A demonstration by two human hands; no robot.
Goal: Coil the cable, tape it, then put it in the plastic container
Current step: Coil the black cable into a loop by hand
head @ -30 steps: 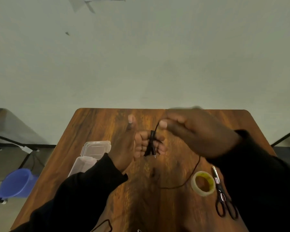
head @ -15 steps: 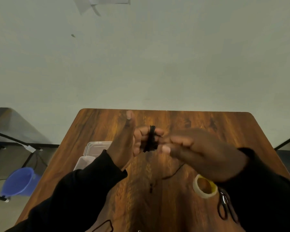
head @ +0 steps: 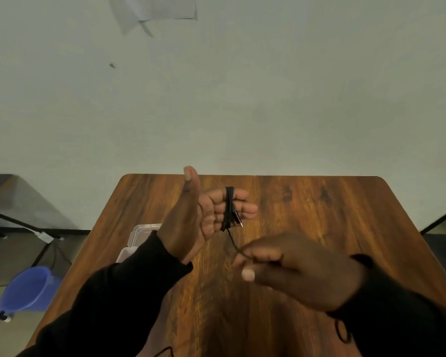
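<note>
A thin black cable [head: 228, 207] is wound in several turns around the fingers of my left hand [head: 196, 215], which is held up above the wooden table [head: 307, 217] with the thumb raised and the fingers curled. A small metal plug hangs at the coil's lower end. The free strand runs down and to the right into my right hand [head: 289, 269], which pinches it between thumb and fingers. A clear plastic container [head: 139, 235] lies on the table at the left, mostly hidden behind my left forearm. The tape roll is hidden under my right hand.
Part of the black scissors handle [head: 343, 331] shows by my right sleeve. A blue bucket [head: 27, 289] stands on the floor at the left beside black metal legs [head: 18, 222]. A plain wall rises behind the table's far edge.
My right hand has dropped from beside the coil to below it, drawing the free strand down. My left hand has turned more upright. The tape roll and most of the scissors are now covered.
</note>
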